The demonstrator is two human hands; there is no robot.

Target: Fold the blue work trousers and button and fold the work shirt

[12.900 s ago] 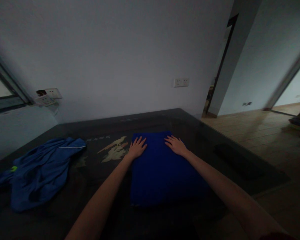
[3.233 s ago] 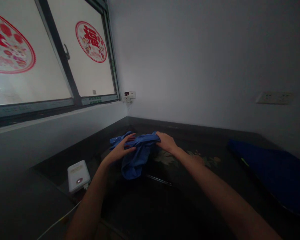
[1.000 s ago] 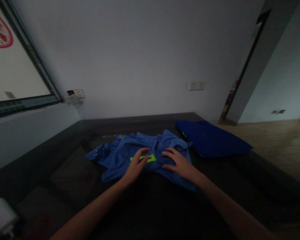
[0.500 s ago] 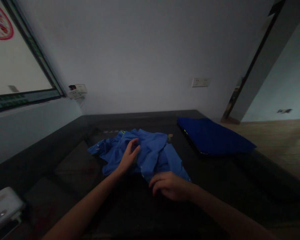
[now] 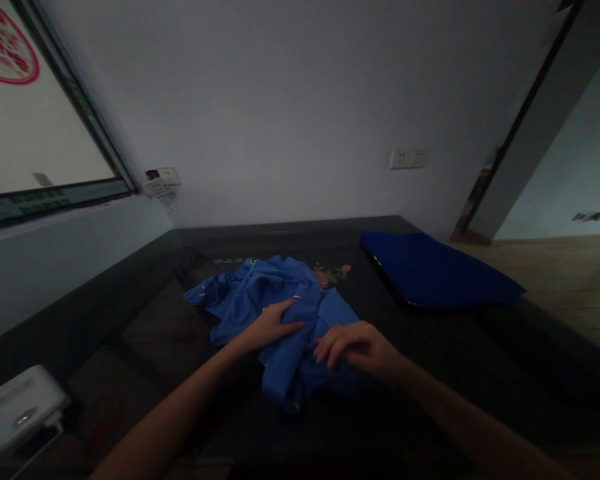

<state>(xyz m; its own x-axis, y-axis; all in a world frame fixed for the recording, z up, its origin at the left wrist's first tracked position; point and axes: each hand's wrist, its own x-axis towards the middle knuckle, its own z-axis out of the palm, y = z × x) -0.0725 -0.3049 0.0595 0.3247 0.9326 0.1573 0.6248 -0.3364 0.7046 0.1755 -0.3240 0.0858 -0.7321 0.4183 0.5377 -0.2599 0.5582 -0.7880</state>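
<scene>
A crumpled light-blue garment (image 5: 275, 303) lies on the dark table (image 5: 430, 347) in front of me. My left hand (image 5: 267, 325) rests on its middle, fingers lying flat on the cloth and pointing right. My right hand (image 5: 357, 347) is at the garment's near right edge, fingers curled down into the fabric. A neatly folded dark-blue cloth (image 5: 437, 270) lies to the right, apart from both hands.
A white device (image 5: 20, 407) with a cable sits at the table's near left corner. Wall sockets (image 5: 161, 180) hang by the window at left, another socket (image 5: 408, 158) on the back wall. A doorway and wooden floor lie beyond the table's right edge.
The garment has been bunched nearer to me. My left hand slid down onto its middle; my right hand moved up from the table onto the cloth's near edge.
</scene>
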